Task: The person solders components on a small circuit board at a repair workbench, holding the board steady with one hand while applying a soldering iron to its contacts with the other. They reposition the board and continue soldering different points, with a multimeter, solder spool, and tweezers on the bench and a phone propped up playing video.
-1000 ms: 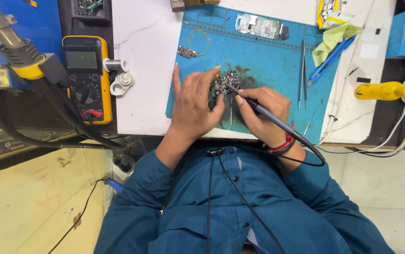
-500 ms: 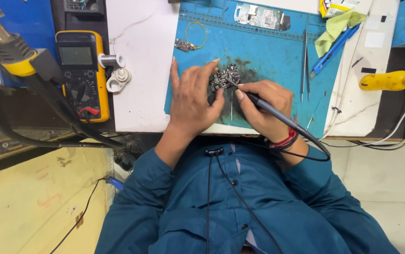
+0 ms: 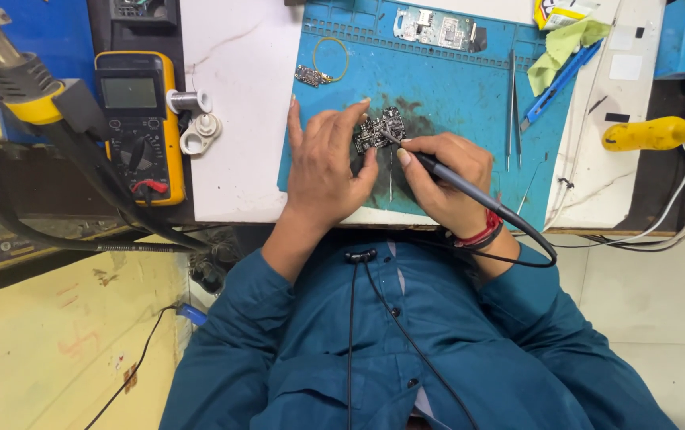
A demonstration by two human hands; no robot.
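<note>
1. Left hand (image 3: pixel 325 163): lies palm down on the blue mat (image 3: pixel 470 119), fingers spread and slightly bent; the fingertips press on the left edge of the small circuit board (image 3: pixel 380 130), pinning it flat rather than gripping it.
2. Right hand (image 3: pixel 444 181): fingers closed around the dark soldering iron (image 3: pixel 454 181), held like a pen; the tip touches the board's right side.
3. Small circuit board: dark, lies on a scorched patch near the middle of the mat, between the two hands.
4. Iron's cable (image 3: pixel 532 239): loops past the right wrist, which wears red and black bands.
5. Tweezers (image 3: pixel 511 103): lie on the mat, right of the hands, apart from them.
6. Second, larger board (image 3: pixel 438 30): at the mat's top edge.
7. Small part with a yellow wire ring (image 3: pixel 320 70): upper left of the mat.
8. Yellow multimeter (image 3: pixel 137 123): left of the white bench top (image 3: pixel 235 119).
9. Green cloth (image 3: pixel 561 49) and blue knife (image 3: pixel 559 84): upper right.
10. Yellow-handled tool (image 3: pixel 655 134): far right.
</note>
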